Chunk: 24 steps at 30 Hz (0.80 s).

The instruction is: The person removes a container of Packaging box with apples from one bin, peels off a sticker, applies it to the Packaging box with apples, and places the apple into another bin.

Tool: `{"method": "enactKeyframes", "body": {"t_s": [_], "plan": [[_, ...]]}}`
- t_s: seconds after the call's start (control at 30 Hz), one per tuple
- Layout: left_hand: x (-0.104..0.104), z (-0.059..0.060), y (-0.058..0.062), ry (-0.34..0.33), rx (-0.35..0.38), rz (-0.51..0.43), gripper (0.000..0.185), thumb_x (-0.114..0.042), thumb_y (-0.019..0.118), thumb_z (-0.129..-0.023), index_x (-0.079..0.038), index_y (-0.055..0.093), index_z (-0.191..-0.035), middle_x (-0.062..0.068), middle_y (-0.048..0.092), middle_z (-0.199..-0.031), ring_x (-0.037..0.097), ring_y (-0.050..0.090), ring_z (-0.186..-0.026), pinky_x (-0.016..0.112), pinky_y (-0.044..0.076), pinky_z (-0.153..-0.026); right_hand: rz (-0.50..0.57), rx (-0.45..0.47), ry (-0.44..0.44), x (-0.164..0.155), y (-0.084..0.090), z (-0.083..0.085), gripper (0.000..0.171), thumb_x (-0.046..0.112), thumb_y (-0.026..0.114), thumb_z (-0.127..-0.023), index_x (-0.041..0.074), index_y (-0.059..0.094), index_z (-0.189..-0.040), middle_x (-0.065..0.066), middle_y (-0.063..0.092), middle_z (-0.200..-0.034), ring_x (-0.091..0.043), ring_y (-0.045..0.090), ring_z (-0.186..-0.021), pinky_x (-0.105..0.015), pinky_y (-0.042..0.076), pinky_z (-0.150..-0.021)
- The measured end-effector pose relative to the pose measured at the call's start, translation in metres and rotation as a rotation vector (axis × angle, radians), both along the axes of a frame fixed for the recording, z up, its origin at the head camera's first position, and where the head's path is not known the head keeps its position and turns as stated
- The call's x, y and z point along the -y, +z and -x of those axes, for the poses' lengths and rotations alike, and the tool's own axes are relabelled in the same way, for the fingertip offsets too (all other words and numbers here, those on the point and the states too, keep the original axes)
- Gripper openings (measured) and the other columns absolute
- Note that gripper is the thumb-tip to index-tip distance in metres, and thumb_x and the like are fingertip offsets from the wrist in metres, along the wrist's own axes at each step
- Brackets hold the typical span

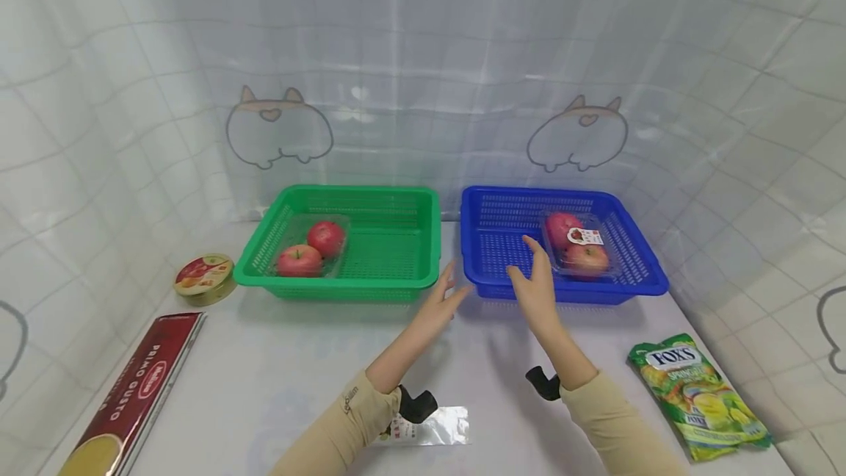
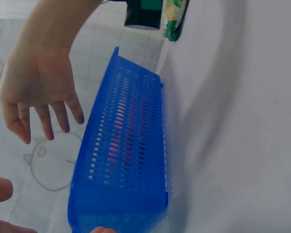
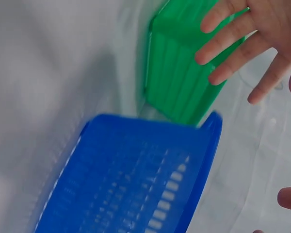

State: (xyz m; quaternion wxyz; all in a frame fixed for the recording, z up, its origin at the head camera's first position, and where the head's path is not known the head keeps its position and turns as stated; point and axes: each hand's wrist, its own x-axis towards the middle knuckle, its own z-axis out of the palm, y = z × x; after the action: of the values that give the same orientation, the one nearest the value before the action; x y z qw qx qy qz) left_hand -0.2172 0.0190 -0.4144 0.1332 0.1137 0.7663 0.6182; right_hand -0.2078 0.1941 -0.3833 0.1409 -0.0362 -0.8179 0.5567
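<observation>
My left hand point(image 1: 439, 303) hovers between the two baskets with its fingers extended and nothing in it. Over the near rim of the blue basket point(image 1: 489, 292) is my right hand point(image 1: 538, 296), fingers spread, also holding nothing. A clear pack of two red apples point(image 1: 587, 259) with a white label lies in the blue basket's right half. The green basket point(image 1: 370, 283) holds another clear pack of two apples point(image 1: 299, 261) at its left. In the left wrist view the right hand point(image 2: 39, 80) is beside the blue basket's upper rim, its fingers extended.
A round tin point(image 1: 205, 279) and a long red Primo Gusto package point(image 1: 135, 395) are at the left. A green Fox's candy bag point(image 1: 700, 395) lies at the right. Near the front is a clear plastic wrapper point(image 1: 446, 426). A patterned curtain stands behind the baskets.
</observation>
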Motion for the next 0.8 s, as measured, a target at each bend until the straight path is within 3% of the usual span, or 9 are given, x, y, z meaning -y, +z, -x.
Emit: {"method": "enactKeyframes", "body": {"t_s": [0.2, 0.43, 0.8], "plan": [[0.016, -0.01, 0.002, 0.029, -0.004, -0.018, 0.063, -0.032, 0.043, -0.097, -0.018, 0.012, -0.15, 0.025, 0.026, -0.145, 0.039, 0.035, -0.128, 0.049, 0.042, -0.093, -0.005, -0.057, 0.023, 0.024, -0.006, -0.003, 0.057, 0.01, 0.05, -0.09, 0.008, 0.029, -0.142, -0.013, 0.019, -0.151, -0.029, 0.012, -0.139, -0.052, 0.013, -0.11], [0.037, -0.02, 0.003, 0.041, 0.003, -0.033, 0.061, -0.029, 0.041, -0.099, -0.016, 0.01, -0.15, 0.027, 0.028, -0.142, 0.042, 0.039, -0.124, 0.051, 0.042, -0.091, 0.028, -0.072, 0.112, 0.053, -0.008, -0.005, 0.057, 0.008, 0.05, -0.089, 0.009, 0.029, -0.142, -0.013, 0.016, -0.151, -0.03, 0.011, -0.14, -0.056, 0.014, -0.108], [0.067, -0.023, -0.002, 0.1, -0.024, -0.024, 0.061, -0.031, 0.04, -0.099, -0.017, 0.01, -0.15, 0.027, 0.029, -0.141, 0.041, 0.038, -0.124, 0.05, 0.042, -0.09, 0.063, -0.086, 0.213, 0.097, -0.007, 0.007, 0.06, 0.007, 0.05, -0.087, 0.01, 0.028, -0.143, -0.012, 0.021, -0.15, -0.029, 0.015, -0.139, -0.056, 0.019, -0.107]]}}
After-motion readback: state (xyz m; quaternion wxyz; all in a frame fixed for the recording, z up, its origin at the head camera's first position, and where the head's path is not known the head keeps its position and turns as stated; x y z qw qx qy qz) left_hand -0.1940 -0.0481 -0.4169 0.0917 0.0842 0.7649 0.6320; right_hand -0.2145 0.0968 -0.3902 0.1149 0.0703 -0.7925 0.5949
